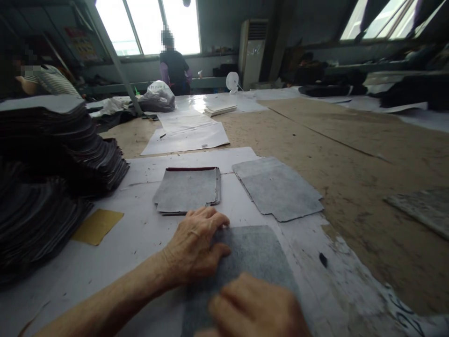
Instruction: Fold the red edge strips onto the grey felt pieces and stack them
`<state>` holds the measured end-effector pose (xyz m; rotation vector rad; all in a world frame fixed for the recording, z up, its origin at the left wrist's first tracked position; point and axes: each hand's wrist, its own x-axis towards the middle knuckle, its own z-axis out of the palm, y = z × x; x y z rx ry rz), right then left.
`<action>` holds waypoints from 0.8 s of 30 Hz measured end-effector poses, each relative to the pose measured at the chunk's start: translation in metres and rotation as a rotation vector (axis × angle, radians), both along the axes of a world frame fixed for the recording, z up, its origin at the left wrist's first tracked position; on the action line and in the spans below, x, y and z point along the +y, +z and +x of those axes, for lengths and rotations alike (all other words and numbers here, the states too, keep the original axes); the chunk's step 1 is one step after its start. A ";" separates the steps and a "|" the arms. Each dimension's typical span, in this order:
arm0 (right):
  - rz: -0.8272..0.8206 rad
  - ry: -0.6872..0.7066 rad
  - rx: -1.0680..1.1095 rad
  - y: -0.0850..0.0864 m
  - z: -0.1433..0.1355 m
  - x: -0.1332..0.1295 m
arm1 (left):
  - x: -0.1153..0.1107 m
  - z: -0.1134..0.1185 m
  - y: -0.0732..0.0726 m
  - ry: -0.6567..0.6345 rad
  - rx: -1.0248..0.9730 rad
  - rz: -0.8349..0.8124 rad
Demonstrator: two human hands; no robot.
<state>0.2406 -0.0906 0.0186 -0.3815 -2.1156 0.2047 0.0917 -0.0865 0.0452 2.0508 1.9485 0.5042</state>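
A grey fabric panel (257, 248) lies flat on the white paper in front of me. My left hand (199, 245) rests at its upper left edge, thumb apart from the bent fingers, nothing visible in its grip. Over the near part of the panel is my right hand (257, 306), slightly blurred, with its fingers curled in; what they hold, if anything, is hidden. Just beyond my left hand sits a small stack of grey pieces (187, 187) with a dark red strip along the far edge. Another stack of grey panels (278, 187), notched at a corner, lies to its right.
Tall piles of dark fabric pieces (70, 140) stand at the left. Near them lies a yellow-brown card (98, 227). White paper sheets (189, 138) and a brown board surface (336, 154) extend away. A metal pole (115, 58) rises at the left; people work beyond.
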 end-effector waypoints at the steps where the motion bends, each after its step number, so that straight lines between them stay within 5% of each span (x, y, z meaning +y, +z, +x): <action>1: -0.042 0.018 -0.050 0.008 0.005 0.017 | 0.001 -0.001 -0.001 0.004 -0.022 -0.003; 3: -0.055 -0.063 -0.245 0.021 0.014 0.051 | 0.003 -0.002 -0.001 0.016 -0.075 -0.001; 8: -0.051 0.027 -0.610 0.026 0.020 0.103 | 0.002 -0.004 -0.005 0.059 -0.192 0.033; 16: -0.019 0.176 -0.500 0.018 0.023 0.110 | -0.005 -0.005 -0.013 0.029 -0.283 0.224; 24: 0.134 0.251 -0.461 0.013 0.029 0.109 | -0.010 -0.005 -0.026 -0.198 -0.115 0.444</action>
